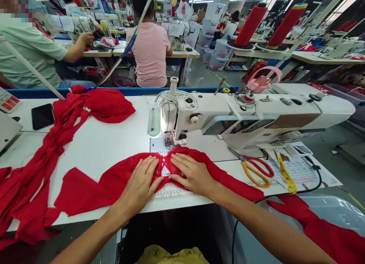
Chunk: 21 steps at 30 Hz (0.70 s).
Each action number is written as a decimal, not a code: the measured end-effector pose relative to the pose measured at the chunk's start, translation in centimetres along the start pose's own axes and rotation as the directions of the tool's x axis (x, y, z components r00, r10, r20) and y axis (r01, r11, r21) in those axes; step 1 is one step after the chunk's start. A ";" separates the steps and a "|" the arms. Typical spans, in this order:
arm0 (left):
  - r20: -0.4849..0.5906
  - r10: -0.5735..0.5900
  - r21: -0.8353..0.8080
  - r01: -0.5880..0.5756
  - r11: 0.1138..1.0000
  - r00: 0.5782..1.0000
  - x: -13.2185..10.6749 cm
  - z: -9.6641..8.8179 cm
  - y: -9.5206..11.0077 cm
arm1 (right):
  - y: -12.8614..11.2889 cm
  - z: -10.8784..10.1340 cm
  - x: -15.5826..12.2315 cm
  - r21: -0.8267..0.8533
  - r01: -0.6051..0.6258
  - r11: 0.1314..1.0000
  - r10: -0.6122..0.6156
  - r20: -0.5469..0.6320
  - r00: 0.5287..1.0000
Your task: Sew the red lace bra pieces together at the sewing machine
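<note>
A red bra [114, 180] with a criss-cross lace gap at its middle lies spread on the white sewing table, just in front of the needle. My left hand [139, 180] rests flat on the cup left of the gap, fingers stretched out. On the other cup lies my right hand [194, 173], its fingers also extended and the thumb reaching toward the gap. Behind the cloth stands the white sewing machine [205, 108], its presser foot [169, 143] lit and close to the bra's top edge. The undersides of both palms are hidden.
Orange and red-handled scissors [253, 169] lie right of the bra, beside a yellow tape measure [285, 173] and a paper sheet. A heap of red fabric [57, 142] trails over the table's left side, near a black phone [42, 116]. A clear bin [327, 207] stands at the lower right.
</note>
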<state>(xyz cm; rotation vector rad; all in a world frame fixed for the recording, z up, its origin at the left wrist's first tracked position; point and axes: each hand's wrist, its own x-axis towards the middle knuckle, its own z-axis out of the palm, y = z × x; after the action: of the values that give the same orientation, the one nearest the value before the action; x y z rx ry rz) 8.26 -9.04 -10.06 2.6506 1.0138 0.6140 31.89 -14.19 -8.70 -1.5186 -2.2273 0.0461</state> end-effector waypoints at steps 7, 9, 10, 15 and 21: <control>-0.120 0.084 -0.083 -0.094 0.992 0.989 2.1 -1.1 1.2 | 0.1 -0.5 0.9 0.200 0.089 0.976 -0.058 -0.155 0.986; -0.105 0.146 -0.072 -0.154 0.985 0.984 2.2 -0.8 1.1 | 0.1 -0.1 1.2 0.179 0.102 0.979 -0.075 -0.147 0.986; -0.083 0.172 -0.053 -0.176 0.983 0.982 2.2 -0.5 0.9 | 0.1 0.1 1.2 0.157 0.096 0.983 -0.076 -0.126 0.989; -0.021 0.156 -0.008 -0.156 0.988 0.988 1.4 0.5 0.1 | 0.4 0.3 0.8 0.096 0.016 0.995 -0.012 -0.045 0.999; 0.046 0.132 -0.015 -0.131 0.991 0.990 1.5 0.1 -0.4 | 0.5 -0.2 0.7 0.098 -0.018 0.995 0.019 -0.004 1.000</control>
<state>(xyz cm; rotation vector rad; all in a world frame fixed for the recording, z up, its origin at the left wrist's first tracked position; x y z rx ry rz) 9.07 -7.78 -9.81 2.7243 0.8253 0.5800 32.14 -13.40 -8.41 -1.4851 -2.1745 0.1551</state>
